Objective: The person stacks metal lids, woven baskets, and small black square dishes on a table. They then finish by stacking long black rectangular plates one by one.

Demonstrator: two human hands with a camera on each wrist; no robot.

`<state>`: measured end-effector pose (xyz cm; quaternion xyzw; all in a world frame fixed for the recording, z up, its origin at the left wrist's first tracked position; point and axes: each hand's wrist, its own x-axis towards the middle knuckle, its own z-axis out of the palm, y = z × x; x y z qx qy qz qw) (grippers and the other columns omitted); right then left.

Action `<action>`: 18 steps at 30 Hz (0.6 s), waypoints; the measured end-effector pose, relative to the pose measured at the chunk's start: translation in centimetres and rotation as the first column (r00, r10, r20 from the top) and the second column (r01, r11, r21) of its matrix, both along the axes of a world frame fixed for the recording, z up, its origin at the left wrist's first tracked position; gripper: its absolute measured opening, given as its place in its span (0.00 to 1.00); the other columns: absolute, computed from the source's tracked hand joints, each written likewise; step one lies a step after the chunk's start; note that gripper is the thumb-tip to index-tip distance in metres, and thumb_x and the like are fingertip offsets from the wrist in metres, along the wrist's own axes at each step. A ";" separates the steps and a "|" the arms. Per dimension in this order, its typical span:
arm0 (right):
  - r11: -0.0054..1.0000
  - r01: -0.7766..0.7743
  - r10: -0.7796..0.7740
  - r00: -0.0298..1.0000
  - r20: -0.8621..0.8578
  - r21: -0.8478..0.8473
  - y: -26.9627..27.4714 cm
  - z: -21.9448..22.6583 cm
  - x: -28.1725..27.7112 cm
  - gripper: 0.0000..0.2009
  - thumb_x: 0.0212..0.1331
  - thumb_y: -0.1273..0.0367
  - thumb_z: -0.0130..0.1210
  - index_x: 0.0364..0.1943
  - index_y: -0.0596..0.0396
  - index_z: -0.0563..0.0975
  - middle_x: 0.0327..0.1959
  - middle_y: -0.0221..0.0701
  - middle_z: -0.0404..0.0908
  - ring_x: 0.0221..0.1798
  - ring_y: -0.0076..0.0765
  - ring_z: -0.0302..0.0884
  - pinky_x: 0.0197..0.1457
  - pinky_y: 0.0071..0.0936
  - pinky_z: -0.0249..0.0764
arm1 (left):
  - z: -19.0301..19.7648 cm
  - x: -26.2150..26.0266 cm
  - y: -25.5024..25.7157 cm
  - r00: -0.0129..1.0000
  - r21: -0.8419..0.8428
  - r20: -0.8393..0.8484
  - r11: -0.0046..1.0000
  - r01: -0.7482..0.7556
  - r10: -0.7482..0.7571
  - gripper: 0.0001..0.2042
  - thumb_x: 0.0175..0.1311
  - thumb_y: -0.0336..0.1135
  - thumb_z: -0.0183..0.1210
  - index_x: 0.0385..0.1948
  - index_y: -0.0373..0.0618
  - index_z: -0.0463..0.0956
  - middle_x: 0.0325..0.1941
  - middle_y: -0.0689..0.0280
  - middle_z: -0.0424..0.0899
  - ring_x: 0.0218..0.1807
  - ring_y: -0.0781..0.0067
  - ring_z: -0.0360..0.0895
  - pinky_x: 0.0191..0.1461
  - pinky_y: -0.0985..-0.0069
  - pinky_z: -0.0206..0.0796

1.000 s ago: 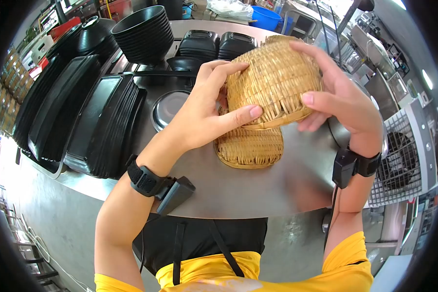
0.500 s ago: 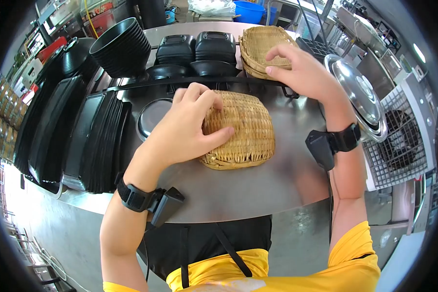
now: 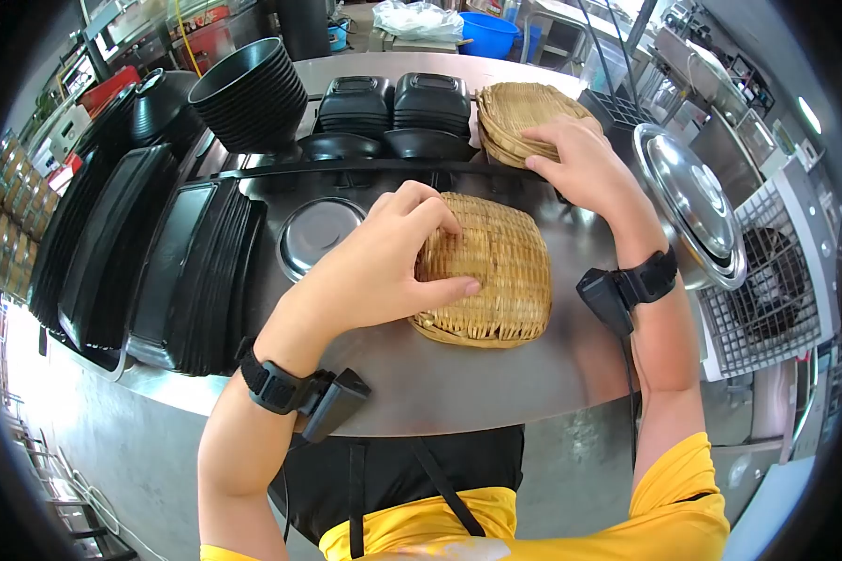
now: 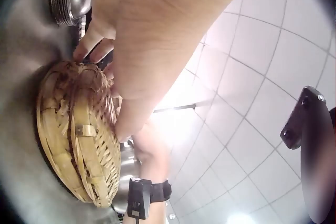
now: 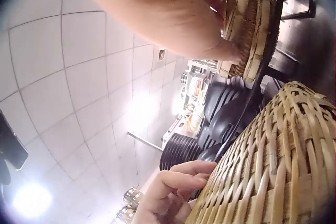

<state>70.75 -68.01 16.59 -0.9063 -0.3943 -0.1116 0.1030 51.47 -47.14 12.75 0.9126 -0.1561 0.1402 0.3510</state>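
Observation:
Face down on the metal table sits a woven bamboo basket, nested over another; their two rims show stacked in the left wrist view. My left hand grips the upper basket, thumb over its base and fingers bent at its far left side. Farther back, my right hand is at a stack of woven baskets at the table's back right. Its thumb presses at a rim in the right wrist view, while the fingers reach over that edge, partly hidden.
Stacked black trays stand at the left, with black bowls behind. A round metal dish lies beside my left hand. A black rail crosses before black containers. A lidded metal pot stands at the right.
The basket both hands held up a second ago now sits over the other one on the table. My right hand has left it and moved back to the rear stack; my left hand stays on it.

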 end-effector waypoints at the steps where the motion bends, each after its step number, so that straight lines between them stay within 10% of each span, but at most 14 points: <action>1: 1.000 0.012 -0.012 1.000 0.020 0.004 0.0 0.3 -0.3 0.19 0.61 0.61 0.62 0.56 0.49 0.82 0.55 0.42 0.81 0.64 0.56 0.71 0.70 0.47 0.64 | 0.0 0.0 0.0 1.000 -0.001 0.002 1.000 -0.003 0.003 0.23 0.54 0.43 0.73 0.45 0.40 0.75 0.55 0.57 0.71 0.60 0.55 0.71 0.64 0.67 0.64; 15: 0.876 -0.143 0.034 0.971 0.237 0.460 -0.6 4.8 -2.9 0.13 0.63 0.65 0.62 0.45 0.60 0.79 0.40 0.38 0.82 0.42 0.46 0.79 0.51 0.36 0.75 | 0.5 -0.3 0.2 0.997 0.070 -0.055 0.996 -0.049 0.053 0.25 0.56 0.48 0.72 0.44 0.39 0.73 0.50 0.56 0.71 0.57 0.55 0.70 0.60 0.67 0.67; 18: 0.679 -0.020 0.302 0.919 -0.254 0.734 -1.1 6.1 -5.0 0.16 0.67 0.62 0.62 0.48 0.62 0.76 0.37 0.34 0.83 0.34 0.20 0.81 0.31 0.19 0.76 | -0.4 0.4 0.5 0.991 -0.036 0.055 0.992 -0.124 0.126 0.34 0.58 0.51 0.70 0.60 0.40 0.67 0.58 0.54 0.70 0.63 0.55 0.69 0.62 0.66 0.67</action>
